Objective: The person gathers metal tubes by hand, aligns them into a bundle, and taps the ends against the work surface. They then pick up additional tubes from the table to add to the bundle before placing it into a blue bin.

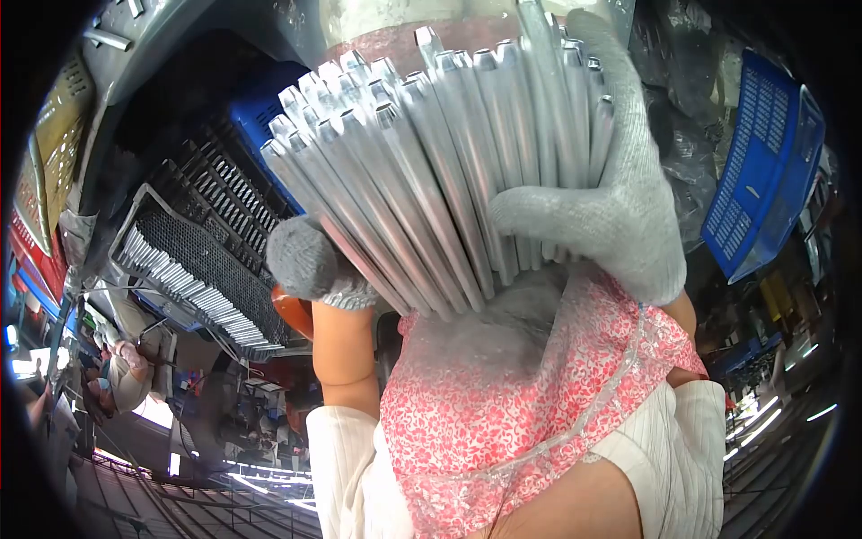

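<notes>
A thick bundle of silver metal tubes (431,180) with tapered upper ends fans out in front of my chest. My right hand (620,211), in a grey knitted glove, grips the bundle's right side, its thumb across the front and its fingers stretching up along the far edge. At the lower left, my left hand (310,259), gloved too, is closed against the tubes; most of its fingers are hidden behind them. The tubes' lower ends rest close to a red-and-white floral apron (503,422), which is smudged grey.
At left, a dark mesh crate (202,269) holds a row of similar tubes. Blue plastic crates stand behind it and at right, the right one (763,166) tilted. Clear plastic bags (691,126) lie beyond my right hand. Another person (126,377) is at the far left.
</notes>
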